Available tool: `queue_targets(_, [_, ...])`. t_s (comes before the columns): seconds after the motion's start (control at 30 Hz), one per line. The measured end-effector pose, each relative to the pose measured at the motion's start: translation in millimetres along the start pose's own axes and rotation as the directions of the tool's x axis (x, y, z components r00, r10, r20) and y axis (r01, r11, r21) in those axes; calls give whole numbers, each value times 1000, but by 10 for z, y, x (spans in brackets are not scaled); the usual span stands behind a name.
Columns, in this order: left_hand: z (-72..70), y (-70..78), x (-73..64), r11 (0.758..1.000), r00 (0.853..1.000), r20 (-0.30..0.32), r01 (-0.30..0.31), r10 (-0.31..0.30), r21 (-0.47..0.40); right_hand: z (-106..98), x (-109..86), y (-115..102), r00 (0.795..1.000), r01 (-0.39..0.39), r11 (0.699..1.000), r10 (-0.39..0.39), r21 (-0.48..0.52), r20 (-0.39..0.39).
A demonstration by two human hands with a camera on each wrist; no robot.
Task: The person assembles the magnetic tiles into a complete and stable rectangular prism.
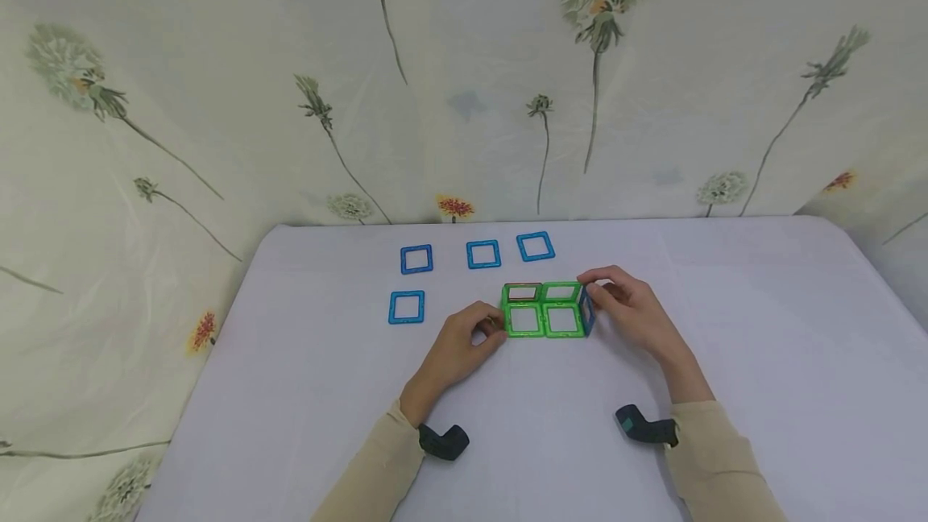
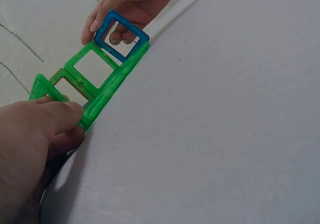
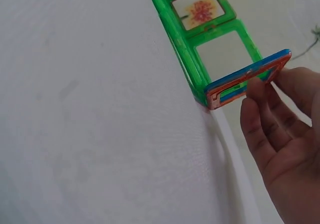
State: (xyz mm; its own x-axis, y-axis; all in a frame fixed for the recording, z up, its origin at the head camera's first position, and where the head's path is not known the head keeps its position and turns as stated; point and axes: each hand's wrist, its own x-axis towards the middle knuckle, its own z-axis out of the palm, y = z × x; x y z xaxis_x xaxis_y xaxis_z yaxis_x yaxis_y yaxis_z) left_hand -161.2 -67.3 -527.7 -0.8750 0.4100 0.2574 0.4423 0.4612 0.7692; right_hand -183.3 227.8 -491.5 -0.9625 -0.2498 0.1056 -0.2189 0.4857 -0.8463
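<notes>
A small structure of square magnetic tiles stands on the table, with two green tiles (image 1: 561, 335) flat at the front and two upright green-framed tiles (image 2: 92, 66) behind them. One upright tile has a red inner edge. At the left end my left hand (image 1: 458, 345) pinches an upright green tile (image 2: 42, 86) between thumb and fingers. My right hand (image 1: 634, 308) holds an upright blue tile (image 3: 250, 71) by its outer side and back corner, at the right end. This blue tile touches the green ones and shows an orange-red edge on its outer side.
Three loose blue tiles (image 1: 483, 266) lie in a row behind the structure. Another blue tile (image 1: 406, 321) lies to the left, near my left hand. White cloth covers the table (image 1: 536, 433), and a flower-printed curtain (image 1: 464, 151) hangs along its far edge.
</notes>
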Motion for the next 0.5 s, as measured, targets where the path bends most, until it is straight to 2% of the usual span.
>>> queue_targets(0.23, [9, -16, 0, 1000, 1000, 4, 9, -9, -11, -24, -6, 29, 999, -35, 999, 35, -1, 30])
queue_targets(0.4, [9, -20, -2, 1000, 1000, 4, 3, -2, -11, -42, -21, 23, 992, -90, 993, 96, -74, 78])
queue_targets(0.5, [4, -20, -1, 1000, 1000, 1, 1, -1, -11, -9, -8, 8, 990, -92, 986, 105, -137, 90])
